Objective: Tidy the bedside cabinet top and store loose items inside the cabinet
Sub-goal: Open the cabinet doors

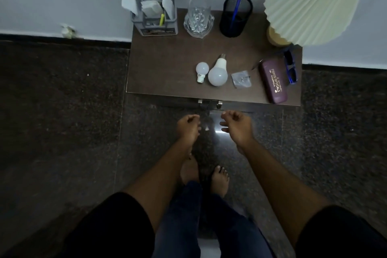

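Hovering at centre frame, my left grip (188, 125) and right grip (236, 124) are loosely curled and empty; I'd hook the silver metal handles (201, 101) squarely. Two white plastic bulbs (217, 76) lie above on the brown wooden cabinet top (167, 69).

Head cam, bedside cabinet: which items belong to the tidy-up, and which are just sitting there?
Job: small bulb, large bulb, silvery packet, purple spectacle case, blue glasses, cabinet top.
Just there: grey organiser with paper slips, glass tumbler, black mesh pen pot, pleated lamp.
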